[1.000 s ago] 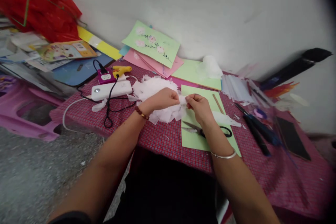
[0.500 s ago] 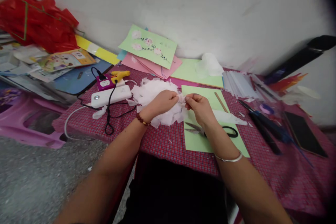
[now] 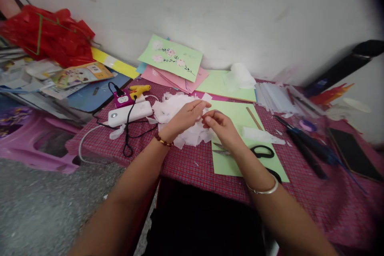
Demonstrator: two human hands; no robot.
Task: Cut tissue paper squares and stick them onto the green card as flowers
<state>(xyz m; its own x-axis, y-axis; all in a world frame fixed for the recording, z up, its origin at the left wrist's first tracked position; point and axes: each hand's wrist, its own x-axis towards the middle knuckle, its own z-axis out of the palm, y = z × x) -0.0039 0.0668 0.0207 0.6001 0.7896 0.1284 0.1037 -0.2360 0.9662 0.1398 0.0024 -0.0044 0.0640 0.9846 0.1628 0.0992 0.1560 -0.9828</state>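
In the head view, the left hand [image 3: 187, 117], fingers nearly straight, is over the white scraps [image 3: 166, 106] piled on the table [image 3: 183, 168]. The right hand [image 3: 222, 127], fingers curled, almost meets it; whether either grips a scrap I cannot tell. Scissors [image 3: 261, 152] lie beneath the right forearm, on a green sheet [image 3: 225, 168].

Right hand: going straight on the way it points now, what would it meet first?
Most likely the left hand, whose fingers lie just ahead of the right hand in the picture. Depth is unclear, so they may already touch; the heap of white tissue-like pieces shows beyond.
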